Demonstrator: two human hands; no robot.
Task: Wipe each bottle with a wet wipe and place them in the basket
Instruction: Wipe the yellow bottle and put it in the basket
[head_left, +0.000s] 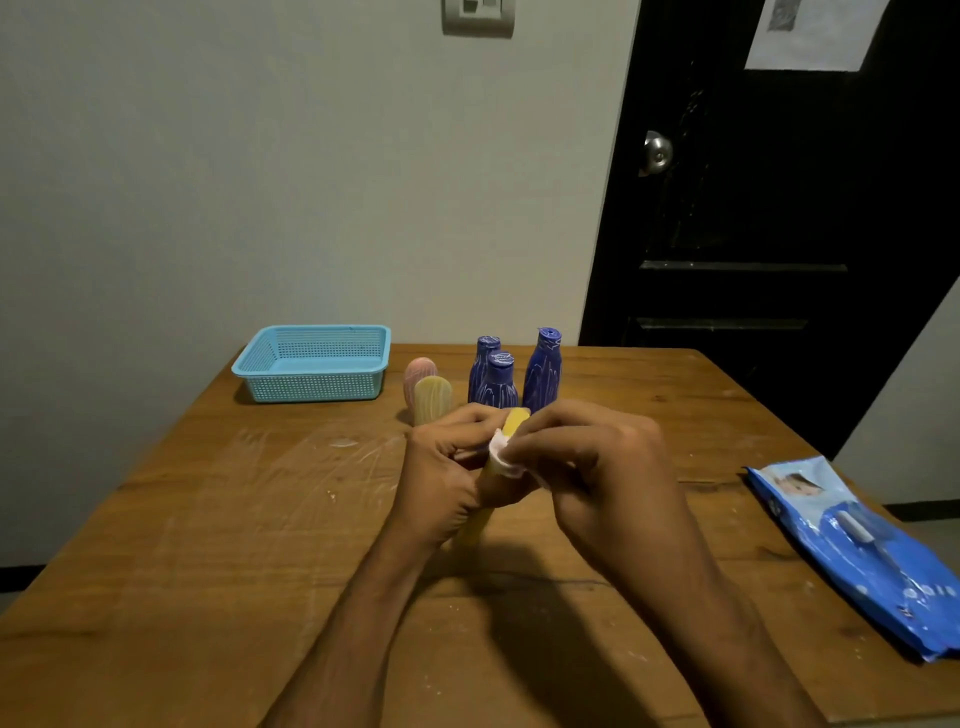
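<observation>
Yellow bottle (511, 423), held up over the middle of the desk (208, 519), is mid-wipe: the left hand (447, 467) curls round its body while the right hand (582, 457) pinches a white wet wipe (501, 457) against its upper part, just below the rounded top that pokes out between the fingers; the lower end of the bottle shows beneath the left palm, angled down toward the near side. By the look of things this is the wiping step on an early bottle, since the blue basket (311, 364) at the far left of the desk appears to hold nothing yet; the next move would seem to call for carrying the wipe round the rest of the bottle, then reaching far and left to set it inside the basket's rim without knocking the standing group. Both forearms enter from the near edge and converge at the centre, wrists bent inward. Just beyond the hands stand a second yellow bottle (431, 397) and a pink bottle (418, 371) behind it, with three blue bottles (493, 382) clustered to their right, all apparently awaiting their turn; a blue pack of wet wipes (857, 551) lies at the near right edge of the desk, well apart from the hands.
</observation>
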